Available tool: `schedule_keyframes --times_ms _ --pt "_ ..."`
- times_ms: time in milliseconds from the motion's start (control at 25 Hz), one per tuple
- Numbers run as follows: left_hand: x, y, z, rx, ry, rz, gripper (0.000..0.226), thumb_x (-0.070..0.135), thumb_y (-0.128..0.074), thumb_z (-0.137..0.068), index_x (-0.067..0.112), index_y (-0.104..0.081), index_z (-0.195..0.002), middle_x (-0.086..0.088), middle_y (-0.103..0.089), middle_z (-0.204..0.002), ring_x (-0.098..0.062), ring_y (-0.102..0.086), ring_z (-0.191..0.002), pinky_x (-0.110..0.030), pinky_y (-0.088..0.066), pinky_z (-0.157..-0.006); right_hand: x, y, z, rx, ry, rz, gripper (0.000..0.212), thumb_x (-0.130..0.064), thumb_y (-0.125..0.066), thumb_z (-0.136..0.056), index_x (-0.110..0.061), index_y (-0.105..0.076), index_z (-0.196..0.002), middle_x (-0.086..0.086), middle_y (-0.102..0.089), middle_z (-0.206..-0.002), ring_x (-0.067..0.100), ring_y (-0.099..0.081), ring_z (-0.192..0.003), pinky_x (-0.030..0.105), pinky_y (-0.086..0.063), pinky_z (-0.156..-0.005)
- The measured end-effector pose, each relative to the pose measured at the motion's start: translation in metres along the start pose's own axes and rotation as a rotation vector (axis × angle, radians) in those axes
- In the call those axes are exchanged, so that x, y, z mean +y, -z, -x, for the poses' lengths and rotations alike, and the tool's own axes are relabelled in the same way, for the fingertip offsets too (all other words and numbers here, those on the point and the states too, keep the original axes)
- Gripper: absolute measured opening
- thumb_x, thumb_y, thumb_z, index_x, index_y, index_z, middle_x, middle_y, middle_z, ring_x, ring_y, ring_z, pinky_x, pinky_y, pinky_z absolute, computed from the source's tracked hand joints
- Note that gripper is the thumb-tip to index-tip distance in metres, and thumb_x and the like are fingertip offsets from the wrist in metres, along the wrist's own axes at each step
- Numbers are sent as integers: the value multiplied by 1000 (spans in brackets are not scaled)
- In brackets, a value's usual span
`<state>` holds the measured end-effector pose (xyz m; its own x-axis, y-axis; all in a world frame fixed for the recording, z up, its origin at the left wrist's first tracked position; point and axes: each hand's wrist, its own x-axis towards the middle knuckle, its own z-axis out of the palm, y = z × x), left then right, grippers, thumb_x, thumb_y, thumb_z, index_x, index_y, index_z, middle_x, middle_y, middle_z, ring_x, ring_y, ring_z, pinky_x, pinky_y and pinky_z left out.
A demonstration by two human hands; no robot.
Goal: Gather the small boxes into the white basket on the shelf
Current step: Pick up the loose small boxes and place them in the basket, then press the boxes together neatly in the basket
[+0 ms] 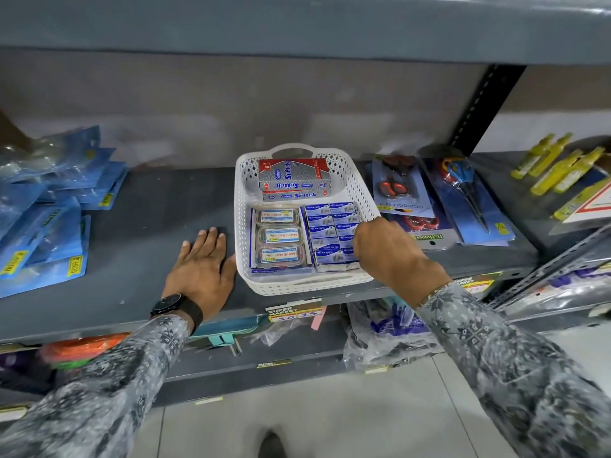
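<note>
Grey shelf (148,226) fills mid-frame, with the white basket (304,285) sitting center, long axis running front to back, handle at the far end. Left hand (201,269) lies flat and open on the shelf, thumb just touching the basket's left wall, holding nothing. Right hand (383,249) is curled over the basket's right rim, fingers down on the small blue boxes (327,226); can't tell if it's gripping one. Inside: two Softek boxes (292,180) stacked at the back, three clear labelled cases (280,236) front-left.
</note>
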<state>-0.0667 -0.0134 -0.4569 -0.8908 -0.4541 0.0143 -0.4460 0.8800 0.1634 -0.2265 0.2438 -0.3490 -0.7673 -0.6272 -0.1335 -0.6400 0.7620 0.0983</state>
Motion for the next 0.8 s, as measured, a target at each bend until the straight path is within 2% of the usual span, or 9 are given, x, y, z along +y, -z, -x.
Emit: schedule_keyframes --times_ms 80,160,240,280,360,400,480,560,800 --pt "-1 0 0 3 38 140 76 54 -12 -94 14 -29 -156 -5 -21 -167 -21 -12 -156 -39 -5 -127 0 1 2 12 -24 -89 23 1 -50 -89 -4 -66 -104 18 -69 -102 36 -68 -91 39 -57 -69" --pt "1 17 0 79 239 615 60 49 -38 -99 17 -45 -149 -2 -38 -159 -18 -25 -152 -31 -13 -124 4 0 3 71 -19 -187 22 3 -55 -83 -7 -71 -96 14 -71 -97 35 -69 -86 42 -62 -75" --pt "10 42 -2 284 366 1016 47 35 -57 -97 20 -56 -141 -2 -55 -147 -16 -46 -141 -27 -29 -117 8 -3 -1 109 28 -258 24 4 -57 -82 -12 -72 -90 10 -72 -97 34 -69 -90 42 -61 -81" --pt "22 58 -1 371 315 988 43 30 -59 -96 22 -59 -138 -1 -59 -143 -15 -53 -135 -29 -35 -115 10 -4 -6 114 52 -306 31 2 -57 -83 -16 -75 -101 10 -72 -108 33 -68 -99 43 -59 -88" --pt "55 82 1 423 62 735 34 25 -61 -95 25 -68 -128 2 -69 -131 -16 -65 -118 -34 -50 -104 12 -3 -15 37 80 -373 45 -5 -59 -88 -23 -68 -128 7 -65 -132 31 -62 -119 43 -52 -103" --pt "75 93 0 351 -78 575 30 27 -62 -93 27 -72 -121 4 -73 -123 -15 -70 -104 -33 -55 -93 12 -3 -19 -11 89 -382 47 -10 -61 -90 -26 -63 -134 6 -61 -139 30 -58 -126 42 -48 -107" --pt "102 98 -8 54 -217 243 27 42 -66 -89 30 -76 -110 6 -77 -110 -17 -71 -88 -28 -55 -76 11 -5 -28 -81 94 -384 49 -21 -66 -91 -29 -60 -139 3 -57 -145 29 -54 -130 40 -44 -108" --pt "110 91 -17 -161 -212 13 36 53 -72 -80 30 -75 -109 3 -77 -108 -23 -70 -90 -30 -54 -74 11 -7 -32 -130 90 -384 51 -30 -72 -89 -30 -61 -138 0 -57 -146 27 -54 -131 39 -42 -108" --pt "98 74 -23 -142 -257 -38 34 49 -76 -78 33 -72 -108 6 -71 -115 -22 -66 -100 -33 -54 -82 12 -13 -35 -114 77 -398 48 -34 -77 -85 -29 -66 -132 3 -57 -146 27 -53 -132 38 -40 -110"
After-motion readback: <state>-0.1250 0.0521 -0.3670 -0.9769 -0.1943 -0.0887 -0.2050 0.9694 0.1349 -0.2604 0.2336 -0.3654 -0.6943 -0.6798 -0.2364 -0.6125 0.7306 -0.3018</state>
